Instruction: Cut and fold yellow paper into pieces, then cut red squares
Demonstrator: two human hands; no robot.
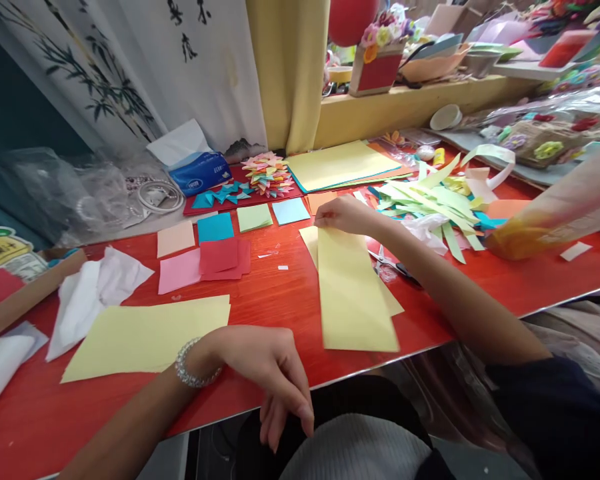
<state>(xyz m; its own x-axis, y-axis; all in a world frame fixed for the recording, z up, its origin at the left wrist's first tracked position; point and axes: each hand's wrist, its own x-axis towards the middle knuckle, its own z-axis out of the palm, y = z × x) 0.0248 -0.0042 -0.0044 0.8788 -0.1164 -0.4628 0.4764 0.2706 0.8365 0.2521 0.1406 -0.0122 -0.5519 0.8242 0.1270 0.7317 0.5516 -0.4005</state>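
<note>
My right hand [347, 215] pinches the far end of a pale yellow paper sheet [355, 293], which hangs toward the table's front edge. Beneath that sheet lies another pale yellow piece [391, 299], and scissors [387, 260] with dark handles rest just right of it, partly hidden. My left hand [265, 370], with a beaded bracelet at the wrist, droops over the front edge. Its fingers are loosely bent and hold nothing. Left of it, more yellow sheets [145, 340] lie flat on the red table [275, 307].
Small coloured paper squares [216, 228] lie at mid-left, near crumpled white tissue [97, 293]. Folded paper pieces [267, 175] and a blue tissue pack [197, 172] stand behind. Green paper strips [437, 203] pile up at right, beside a large plastic bag [560, 207].
</note>
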